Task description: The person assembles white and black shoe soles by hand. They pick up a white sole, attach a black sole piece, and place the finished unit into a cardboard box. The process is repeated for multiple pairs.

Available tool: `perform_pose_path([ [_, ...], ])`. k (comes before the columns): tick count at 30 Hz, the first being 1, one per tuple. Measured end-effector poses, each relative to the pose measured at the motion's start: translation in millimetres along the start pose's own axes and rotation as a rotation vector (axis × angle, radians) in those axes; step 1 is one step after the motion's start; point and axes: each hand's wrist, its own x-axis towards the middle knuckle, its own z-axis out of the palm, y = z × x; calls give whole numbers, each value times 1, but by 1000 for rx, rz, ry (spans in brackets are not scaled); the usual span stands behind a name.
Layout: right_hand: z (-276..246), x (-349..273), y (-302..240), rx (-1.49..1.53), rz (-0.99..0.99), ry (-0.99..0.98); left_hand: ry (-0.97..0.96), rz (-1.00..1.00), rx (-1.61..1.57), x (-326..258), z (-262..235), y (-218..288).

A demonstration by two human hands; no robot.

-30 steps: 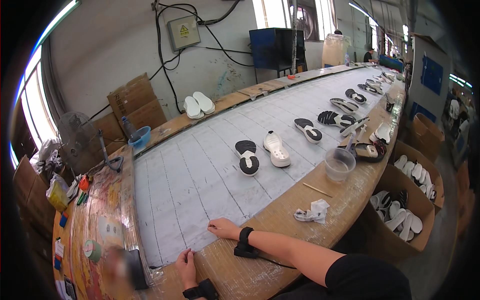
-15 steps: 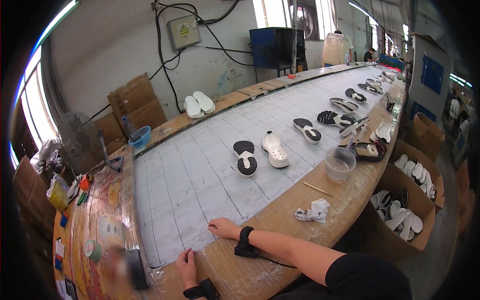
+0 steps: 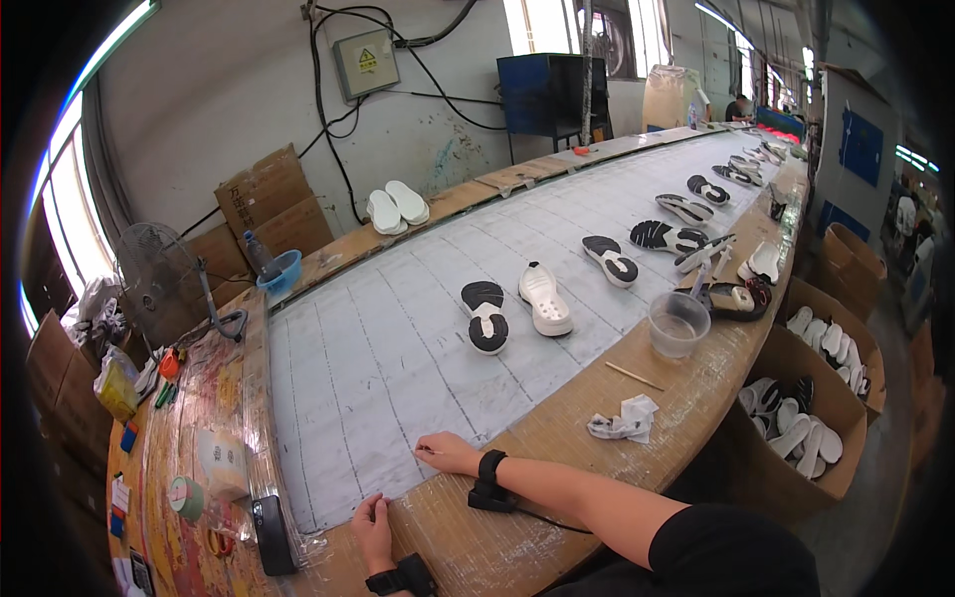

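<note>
Both hands rest fingers-down on the white belt's (image 3: 398, 398) edge: left hand (image 3: 373, 522) curled, right hand (image 3: 448, 454) pinched, gripping nothing discernible; brown cardboard boxes (image 3: 264, 194) stand by the wall beneath a grey panel with a yellow triangular sign (image 3: 365, 62).

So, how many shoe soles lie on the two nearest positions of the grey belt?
2. A black-and-white sole lies on the left, and an all-white sole lies just to its right, apart from it. More soles lie farther along the belt, some too small to count.
</note>
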Motion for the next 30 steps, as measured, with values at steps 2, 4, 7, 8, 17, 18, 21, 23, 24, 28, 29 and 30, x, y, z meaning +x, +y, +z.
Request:
perform_pose_path([
  [2, 0, 0, 0, 3, -1, -4, 13, -2, -18, 0, 0, -1],
  [4, 0, 0, 1, -2, 3, -7, 12, 9, 12, -1, 2, 1],
  [7, 0, 0, 0, -13, 0, -2, 12, 18, 38, -1, 0, 1],
  [8, 0, 0, 0, -14, -8, 6, 10, 21, 43, 0, 0, 1],
  [17, 3, -1, 3, 24, 4, 30, 2, -1, 18, -2, 0, 6],
  [18, 3, -1, 3, 33, 10, 30, 1, -3, 10, -2, 1, 5],
  [21, 2, 0, 4, -5, -19, 28, 2, 0, 6, -2, 2, 4],
  [23, 0, -1, 3, 15, -32, 24, 4, 11, 31, -3, 2, 6],
  [24, 0, -1, 2, 26, -38, 21, 3, 13, 37, -3, 2, 6],
  [28, 1, -1, 6, 19, -35, 29, 3, 8, 35, -2, 3, 6],
  [29, 2, -1, 7, 20, -34, 35, 3, 4, 31, -2, 3, 6],
  [30, 2, -1, 8, 22, -33, 41, 2, 5, 42, -2, 3, 6],
])
